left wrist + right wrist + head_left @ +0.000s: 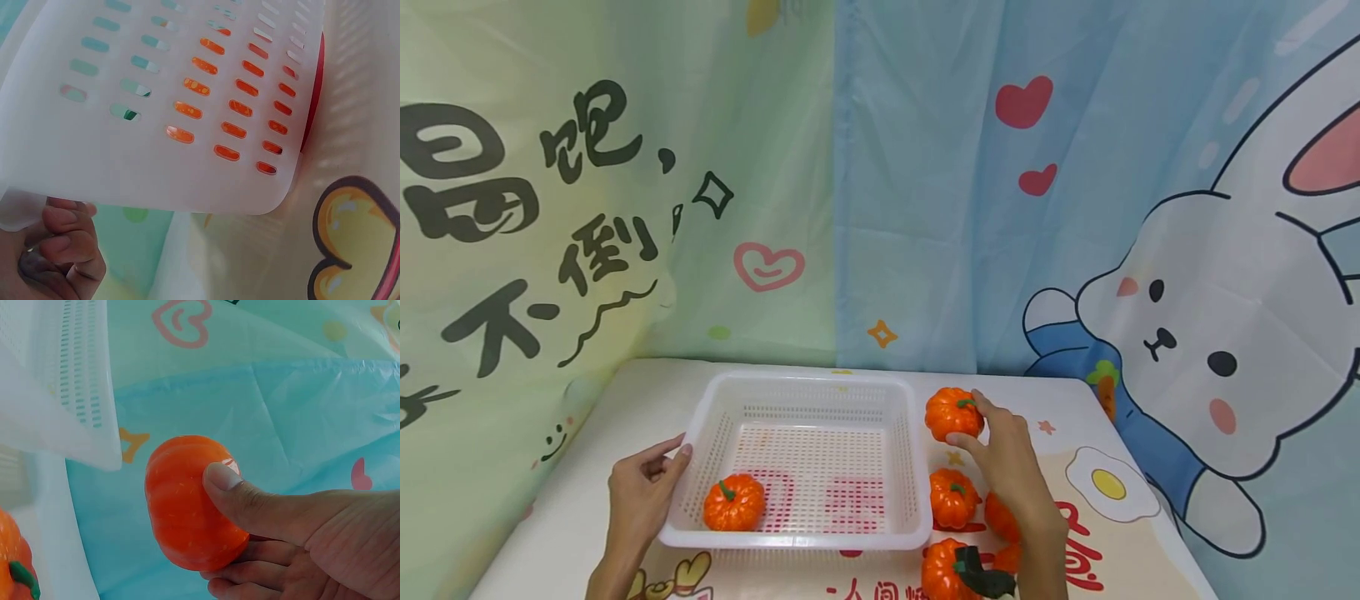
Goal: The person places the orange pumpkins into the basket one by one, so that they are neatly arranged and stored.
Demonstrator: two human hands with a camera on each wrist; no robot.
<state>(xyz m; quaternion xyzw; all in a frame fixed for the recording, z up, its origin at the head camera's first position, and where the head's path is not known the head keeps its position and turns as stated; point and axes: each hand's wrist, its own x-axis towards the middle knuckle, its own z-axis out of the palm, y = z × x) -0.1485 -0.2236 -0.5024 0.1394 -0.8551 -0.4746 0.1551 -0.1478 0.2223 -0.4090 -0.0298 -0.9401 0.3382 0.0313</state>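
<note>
A person's two bare hands work over a cloth-covered white bench, seen from where I stand. The right hand pinches a glossy orange ribbed toy pumpkin with a green stem, thumb on the near side and fingers round the far side. Its forearm reaches up from the near edge, hand angled inward, holding the pumpkin just beside the far right corner of a white rectangular perforated plastic basket. The left hand pinches that basket's left rim, forearm slanting inward, thumb over the edge and fingers curled beneath (the left wrist view catches them bent close under the lip).

Inside, one orange ribbed pumpkin rests in the near left corner. Right of the basket sit a green-stemmed orange pumpkin and, nearer, another orange pumpkin beside a dark crooked piece; more orange shapes are partly hidden behind the right forearm.
</note>
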